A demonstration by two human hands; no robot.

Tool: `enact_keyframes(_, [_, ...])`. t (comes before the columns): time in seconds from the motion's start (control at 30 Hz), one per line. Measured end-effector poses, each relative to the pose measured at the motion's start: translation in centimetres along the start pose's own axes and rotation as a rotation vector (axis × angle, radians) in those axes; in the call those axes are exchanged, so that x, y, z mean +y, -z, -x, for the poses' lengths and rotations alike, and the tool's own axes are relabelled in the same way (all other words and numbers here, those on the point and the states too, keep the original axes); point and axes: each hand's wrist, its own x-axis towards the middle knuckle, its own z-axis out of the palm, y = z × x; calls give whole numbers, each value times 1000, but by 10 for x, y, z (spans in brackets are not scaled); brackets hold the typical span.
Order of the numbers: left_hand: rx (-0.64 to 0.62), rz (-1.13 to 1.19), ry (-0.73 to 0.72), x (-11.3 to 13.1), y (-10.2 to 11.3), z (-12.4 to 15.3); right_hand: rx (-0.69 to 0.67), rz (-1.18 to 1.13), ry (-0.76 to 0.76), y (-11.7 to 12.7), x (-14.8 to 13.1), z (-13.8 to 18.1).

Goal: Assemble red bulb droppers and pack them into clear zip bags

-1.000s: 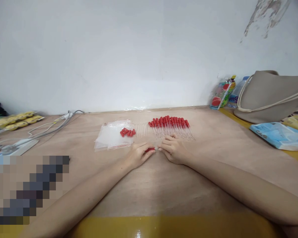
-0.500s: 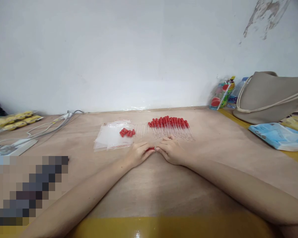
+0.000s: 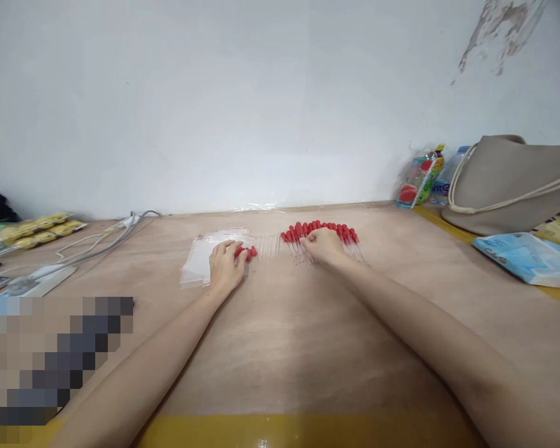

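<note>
Droppers [image 3: 329,239] with red rubber bulbs and thin clear glass stems were laid side by side in a row on the wooden table [image 3: 284,348], bulbs toward the wall. The right hand [image 3: 324,246] was rested on the middle of that row, fingers curled down onto the bulbs; whether one was gripped could not be told. Loose red bulbs [image 3: 248,251] were heaped just left of a few bare glass tubes [image 3: 268,247]. The left hand [image 3: 224,267] was laid on clear plastic bags [image 3: 196,264], its fingertips touching the heap, fingers loosely bent. Printing on the bottles [image 3: 422,177] beside the beige bag [image 3: 513,180] was too blurred to be read
</note>
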Motion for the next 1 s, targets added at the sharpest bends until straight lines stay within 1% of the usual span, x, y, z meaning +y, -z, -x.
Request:
enact_keyframes(0.13, [-82, -5, 1, -3, -2, 2, 52, 104, -118, -15, -3, -20])
enact_keyframes(0.27, [-170, 48, 48, -4, -5, 3, 55, 122, -140, -20, -3, -26])
enact_keyframes(0.37, [-187, 76, 44, -5, -6, 2, 58, 142, -84, -22, -7, -22])
enact_keyframes(0.5, [-178, 71, 13, -2, -5, 3, 39, 152, 86, -29, -24, -13])
enact_keyframes(0.6, [-176, 69, -47, 1, -3, 5, 27, 167, 185, -39, -37, -8])
enact_keyframes(0.7, [-171, 80, -99, 3, -2, 7, 22, 191, 222, -47, -44, -9])
enact_keyframes(0.77, [-168, 79, -101, 4, -2, 8, 15, 207, 236, -50, -45, -10])
enact_keyframes(0.9, [-152, 85, -69, 4, -3, 7, 4, 224, 263, -46, -40, -8])
enact_keyframes(1.0, [-142, 100, -43, 2, -4, 4, -9, 229, 291, -39, -36, 3])
